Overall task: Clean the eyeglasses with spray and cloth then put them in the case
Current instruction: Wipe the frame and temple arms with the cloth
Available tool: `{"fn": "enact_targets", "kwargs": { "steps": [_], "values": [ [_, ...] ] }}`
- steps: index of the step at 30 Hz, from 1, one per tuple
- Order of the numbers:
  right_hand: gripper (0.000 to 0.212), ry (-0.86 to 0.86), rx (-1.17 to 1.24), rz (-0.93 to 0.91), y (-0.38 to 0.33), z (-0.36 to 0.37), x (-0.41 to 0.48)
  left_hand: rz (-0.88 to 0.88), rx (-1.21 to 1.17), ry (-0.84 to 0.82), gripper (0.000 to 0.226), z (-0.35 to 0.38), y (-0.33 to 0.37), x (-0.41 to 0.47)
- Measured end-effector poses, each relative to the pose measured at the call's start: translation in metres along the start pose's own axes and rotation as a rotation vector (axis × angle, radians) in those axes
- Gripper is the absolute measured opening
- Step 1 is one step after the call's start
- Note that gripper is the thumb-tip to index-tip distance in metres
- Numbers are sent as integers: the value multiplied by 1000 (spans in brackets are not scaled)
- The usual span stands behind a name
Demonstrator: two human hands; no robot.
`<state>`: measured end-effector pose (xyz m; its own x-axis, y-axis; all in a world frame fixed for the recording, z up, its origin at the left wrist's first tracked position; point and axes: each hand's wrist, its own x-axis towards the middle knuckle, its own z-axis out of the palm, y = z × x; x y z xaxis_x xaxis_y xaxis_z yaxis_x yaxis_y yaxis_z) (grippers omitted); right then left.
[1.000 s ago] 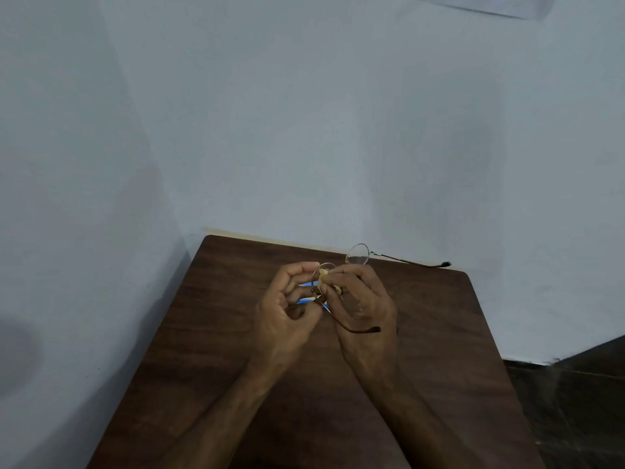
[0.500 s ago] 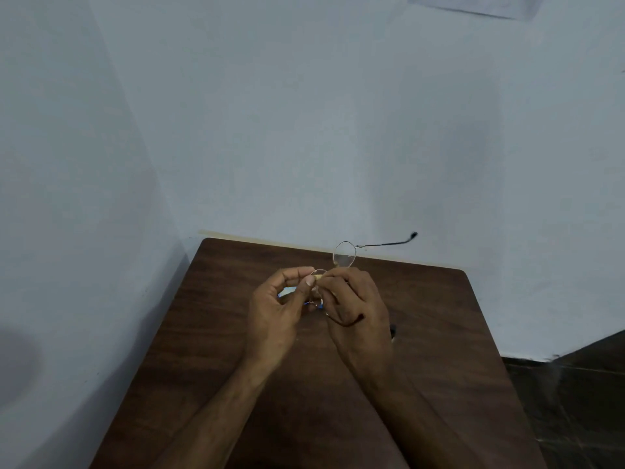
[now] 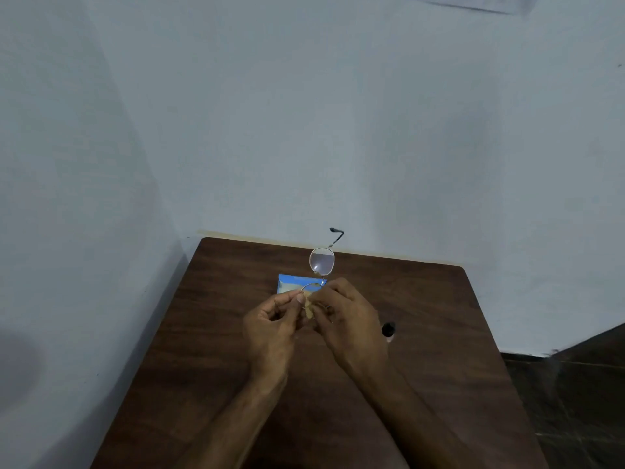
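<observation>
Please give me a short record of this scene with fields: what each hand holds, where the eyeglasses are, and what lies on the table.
left hand: pinches the eyeglasses at the nearer lens rim
right hand: pinches the yellowish cloth against that lens
far lens: uncovered, temple arm pointing up
table: brown wood
on table: blue flat packet behind the hands; small dark bottle right of the right hand

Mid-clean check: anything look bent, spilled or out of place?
Nothing stands out. The left hand and right hand hold the eyeglasses and cloth above the table; the upper lens looks whole and no spill shows.
</observation>
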<state>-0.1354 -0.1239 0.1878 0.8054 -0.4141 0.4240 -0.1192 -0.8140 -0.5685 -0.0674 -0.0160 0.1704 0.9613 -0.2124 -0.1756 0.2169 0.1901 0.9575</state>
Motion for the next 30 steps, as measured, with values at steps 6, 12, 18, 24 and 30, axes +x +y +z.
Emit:
{"fn": "enact_targets", "kwargs": {
  "steps": [6,12,18,24,30],
  "values": [
    [8,141,-2,67,4,-13,6,20,-36,-3,14,6,7,-9],
    [13,126,189,128,12,-12,7,32,-36,4,17,6,8,-6],
    [17,243,327,173,5,-14,18,100,83,-9,20,5,5,-8],
    [14,174,557,242,12,-14,6,52,15,-19,20,3,9,-9],
    [12,153,651,278,12,-19,12,37,18,-51,18,4,9,-10]
  ]
}}
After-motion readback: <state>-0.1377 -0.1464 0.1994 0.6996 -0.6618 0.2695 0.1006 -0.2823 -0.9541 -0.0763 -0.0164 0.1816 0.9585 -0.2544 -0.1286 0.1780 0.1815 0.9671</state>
